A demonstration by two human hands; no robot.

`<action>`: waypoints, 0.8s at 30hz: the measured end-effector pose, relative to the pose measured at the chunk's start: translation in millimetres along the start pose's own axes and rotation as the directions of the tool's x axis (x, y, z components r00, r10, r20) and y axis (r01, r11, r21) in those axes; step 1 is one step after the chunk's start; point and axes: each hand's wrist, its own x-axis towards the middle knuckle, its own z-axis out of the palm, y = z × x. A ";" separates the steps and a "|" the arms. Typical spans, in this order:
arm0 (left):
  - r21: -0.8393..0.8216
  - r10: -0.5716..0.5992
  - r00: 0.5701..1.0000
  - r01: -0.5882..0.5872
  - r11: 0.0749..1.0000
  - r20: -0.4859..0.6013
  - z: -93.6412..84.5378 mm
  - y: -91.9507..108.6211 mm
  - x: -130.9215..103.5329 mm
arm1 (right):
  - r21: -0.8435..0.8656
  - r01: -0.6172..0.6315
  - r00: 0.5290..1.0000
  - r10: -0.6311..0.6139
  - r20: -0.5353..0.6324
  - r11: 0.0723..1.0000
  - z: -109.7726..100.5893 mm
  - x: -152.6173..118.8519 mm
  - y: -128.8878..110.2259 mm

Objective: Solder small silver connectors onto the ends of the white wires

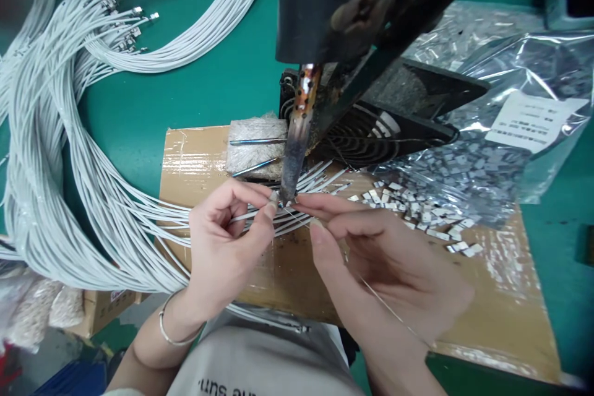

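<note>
Head view: the left hand (227, 241) has thumb and forefinger pinched together, apparently on a white cable (239, 218), beside the tip of the iron (297, 148) over the cardboard (492, 309); the right hand (371, 260) pinches a thin wire (390, 307) slanting from the near right toward that tip; whether it also steadies something there cannot be told; fingertips of both hands sit just beside the iron, so a slip could burn them if it is hot; an unsteady pinch could let the cable shift; other cables (37, 198), crowding past the tip's far side, could scorch.
</note>
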 end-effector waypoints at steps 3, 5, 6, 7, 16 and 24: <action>0.001 -0.005 1.000 0.005 1.000 0.002 -0.9 -1.6 -0.3 | 0.001 0.005 1.000 -0.005 0.009 1.000 -0.4 -0.8 1.4; 0.002 -0.010 1.000 0.010 1.000 0.002 -1.1 -1.6 -0.2 | 0.011 -0.005 1.000 0.005 0.005 1.000 0.5 -1.1 0.8; 0.003 -0.010 1.000 0.010 1.000 0.003 -1.0 -1.3 0.0 | 0.015 -0.013 1.000 0.013 -0.005 1.000 1.1 -1.1 0.2; 0.003 -0.010 1.000 0.010 1.000 0.003 -0.8 -0.9 0.3 | 0.015 -0.019 1.000 0.020 -0.015 1.000 1.7 -1.0 -0.4; -0.006 0.005 1.000 -0.005 1.000 0.011 1.4 1.6 -0.3 | 0.024 0.006 1.000 -0.006 -0.013 1.000 0.1 0.0 1.1; -0.012 0.026 1.000 -0.025 1.000 0.010 0.9 0.6 -0.1 | 0.015 0.027 0.999 -0.027 -0.024 1.000 1.6 0.3 0.2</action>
